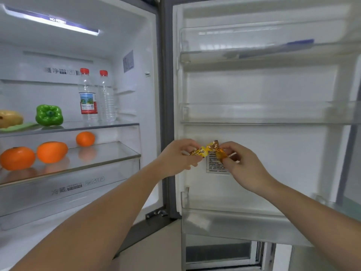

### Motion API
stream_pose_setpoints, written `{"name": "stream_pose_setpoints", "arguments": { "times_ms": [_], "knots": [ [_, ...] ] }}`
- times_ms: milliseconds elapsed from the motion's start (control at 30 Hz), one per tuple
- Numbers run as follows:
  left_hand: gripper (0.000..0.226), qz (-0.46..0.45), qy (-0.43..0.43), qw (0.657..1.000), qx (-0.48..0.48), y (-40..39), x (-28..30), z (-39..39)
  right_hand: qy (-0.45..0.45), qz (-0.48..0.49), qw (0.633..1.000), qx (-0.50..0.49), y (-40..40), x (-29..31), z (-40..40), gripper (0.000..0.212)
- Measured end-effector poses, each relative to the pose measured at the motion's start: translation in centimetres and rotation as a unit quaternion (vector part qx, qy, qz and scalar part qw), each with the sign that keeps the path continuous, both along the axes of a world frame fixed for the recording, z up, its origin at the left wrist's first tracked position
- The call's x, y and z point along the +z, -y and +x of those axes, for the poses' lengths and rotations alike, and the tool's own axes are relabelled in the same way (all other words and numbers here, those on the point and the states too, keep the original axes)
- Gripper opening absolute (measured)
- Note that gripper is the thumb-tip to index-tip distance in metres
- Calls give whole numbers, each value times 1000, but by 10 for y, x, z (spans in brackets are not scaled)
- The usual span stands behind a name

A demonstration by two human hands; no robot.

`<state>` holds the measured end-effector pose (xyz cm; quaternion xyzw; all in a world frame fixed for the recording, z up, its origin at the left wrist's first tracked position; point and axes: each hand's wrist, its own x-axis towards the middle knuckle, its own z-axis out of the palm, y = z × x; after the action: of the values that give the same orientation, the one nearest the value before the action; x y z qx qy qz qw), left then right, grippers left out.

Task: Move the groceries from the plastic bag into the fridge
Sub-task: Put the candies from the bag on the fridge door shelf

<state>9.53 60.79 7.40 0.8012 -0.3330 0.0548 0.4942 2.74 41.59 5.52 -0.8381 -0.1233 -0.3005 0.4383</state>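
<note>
Head view: both hands [213,159] on yellow candy [207,151]

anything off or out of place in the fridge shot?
Mostly tidy. Only oddity: both hands, left and right, pinch a small yellow wrapped snack in front of the open door, not yet shelved.

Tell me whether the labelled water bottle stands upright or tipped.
Upright: the labelled water bottle stands on the glass shelf, red cap on top.
</note>
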Motion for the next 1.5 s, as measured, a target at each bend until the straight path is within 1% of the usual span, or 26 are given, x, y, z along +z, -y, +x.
{"name": "stream_pose_setpoints", "arguments": {
  "times_ms": [100,200,267,333,400,467,533,600,700,800,900,967,1067,1133,1200,1267,1333,1400,1467,1500],
  "knots": [
    [17,-58,20,997,-36,-4,31,-14,107,-23,994,7,-2,27,-11,33],
    [19,-109,55,991,-47,-6,64,-28,201,-71,977,-11,-1,58,-17,19],
    [16,-128,99,986,-46,-5,85,-33,244,-110,963,-29,4,79,-18,17],
    [14,-142,142,979,-31,-2,104,-35,265,-142,953,-46,11,100,-17,20],
    [16,-147,177,973,1,3,119,-30,257,-167,950,-57,17,119,-13,23],
    [15,-122,218,967,46,10,130,-21,222,-187,955,-66,22,133,-6,23],
    [13,-65,246,963,89,16,139,-13,170,-190,964,-70,26,143,0,22],
    [13,33,256,959,120,21,146,-5,126,-181,972,-83,31,150,8,15],
    [17,147,223,952,146,27,154,2,64,-185,975,-109,39,161,17,7],
    [17,218,173,948,152,32,158,9,-28,-172,979,-110,43,170,21,8],
    [14,246,161,942,164,39,159,12,-114,-174,971,-120,44,173,24,8],
    [11,251,159,939,171,44,159,13,-136,-163,970,-120,45,172,25,7],
    [17,256,133,944,159,49,160,13,-152,-151,970,-117,45,171,27,16],
    [19,246,98,953,148,50,159,15,-154,-143,971,-114,46,170,28,22],
    [14,212,78,963,144,50,157,17,-150,-135,973,-111,46,170,28,19],
    [11,174,80,971,142,51,154,16,-135,-135,976,-107,45,169,27,15],
    [10,131,104,974,153,52,150,12,-109,-142,978,-106,45,167,28,13],
    [9,91,149,968,179,51,143,7,-56,-165,976,-127,45,163,29,11],
    [10,61,198,959,193,49,134,2,43,-180,970,-159,44,157,26,9],
    [10,48,217,956,190,47,127,-1,98,-181,965,-160,43,152,22,10]
  ]
}}
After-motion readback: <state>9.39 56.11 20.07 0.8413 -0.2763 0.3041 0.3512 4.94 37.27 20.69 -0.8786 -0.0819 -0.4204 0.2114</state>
